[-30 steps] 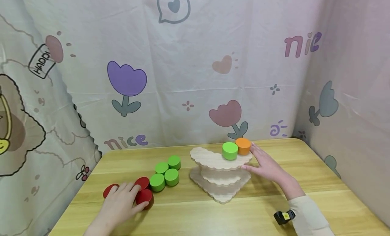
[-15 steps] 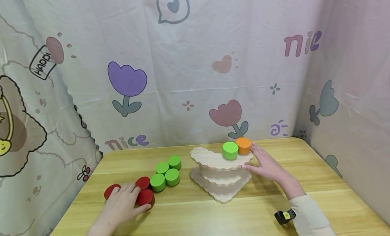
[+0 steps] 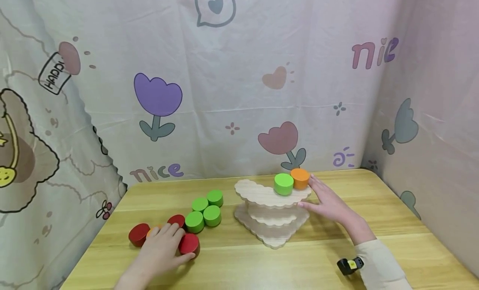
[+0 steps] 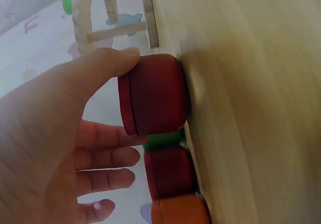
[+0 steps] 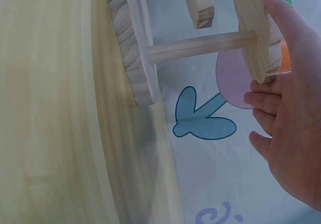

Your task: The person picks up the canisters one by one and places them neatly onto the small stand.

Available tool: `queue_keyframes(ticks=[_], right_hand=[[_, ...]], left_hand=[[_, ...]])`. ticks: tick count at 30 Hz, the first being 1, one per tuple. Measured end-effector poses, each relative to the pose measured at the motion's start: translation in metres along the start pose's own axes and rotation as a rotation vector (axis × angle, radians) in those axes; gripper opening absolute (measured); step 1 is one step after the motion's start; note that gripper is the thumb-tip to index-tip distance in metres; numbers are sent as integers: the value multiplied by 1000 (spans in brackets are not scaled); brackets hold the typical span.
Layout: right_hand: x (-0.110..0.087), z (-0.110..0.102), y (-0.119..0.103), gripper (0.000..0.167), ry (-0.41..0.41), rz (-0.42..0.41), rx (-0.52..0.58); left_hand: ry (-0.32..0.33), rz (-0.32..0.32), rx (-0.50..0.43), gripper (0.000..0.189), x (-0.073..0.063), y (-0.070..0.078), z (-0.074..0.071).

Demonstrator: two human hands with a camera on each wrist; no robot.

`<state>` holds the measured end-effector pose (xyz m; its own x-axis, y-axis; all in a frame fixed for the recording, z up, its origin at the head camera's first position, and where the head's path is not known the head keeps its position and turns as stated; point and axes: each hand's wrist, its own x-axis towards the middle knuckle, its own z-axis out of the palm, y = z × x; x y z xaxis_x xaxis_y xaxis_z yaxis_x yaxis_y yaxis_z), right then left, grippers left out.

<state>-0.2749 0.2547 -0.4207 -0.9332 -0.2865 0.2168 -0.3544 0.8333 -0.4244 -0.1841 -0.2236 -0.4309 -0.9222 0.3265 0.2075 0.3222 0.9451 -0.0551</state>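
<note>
In the left wrist view, a red round block (image 4: 155, 94) lies between the thumb and index finger of my left hand (image 4: 55, 118), which pinches it low over the table. Across in the head view, my right hand (image 3: 331, 204) rests at the right corner of a tiered wooden stand (image 3: 258, 195) with scalloped edges. Its thumb touches the top board's front edge, and its fairly straight fingers reach the side of an orange round block (image 3: 300, 179). A green round block (image 3: 283, 184) stands beside that orange one on the top board.
Several green round blocks (image 3: 194, 221) cluster left of the stand. Near my left hand are two more red blocks (image 3: 139, 234) and a partly hidden orange block (image 3: 152, 231). A patterned cloth (image 3: 209, 73) hangs behind the wooden table (image 3: 239, 269).
My left hand has shifted right, and the red block it pinches has moved with it, away from the other red ones. An orange block now shows behind the hand. My right hand stays put.
</note>
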Motion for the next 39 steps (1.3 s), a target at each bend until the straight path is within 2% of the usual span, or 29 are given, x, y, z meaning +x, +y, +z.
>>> queue_keyframes(ticks=[8, 17, 32, 39], right_hand=[[0, 1, 1, 96, 14, -9, -1], [1, 3, 0, 97, 6, -6, 7], [0, 1, 0, 97, 6, 3, 8], [-1, 0, 0, 96, 21, -12, 0]], left_hand=[[21, 72, 31, 60, 5, 16, -7], [149, 209, 73, 55, 17, 29, -11], [183, 295, 40, 60, 51, 58, -31], [236, 332, 43, 54, 64, 69, -38]])
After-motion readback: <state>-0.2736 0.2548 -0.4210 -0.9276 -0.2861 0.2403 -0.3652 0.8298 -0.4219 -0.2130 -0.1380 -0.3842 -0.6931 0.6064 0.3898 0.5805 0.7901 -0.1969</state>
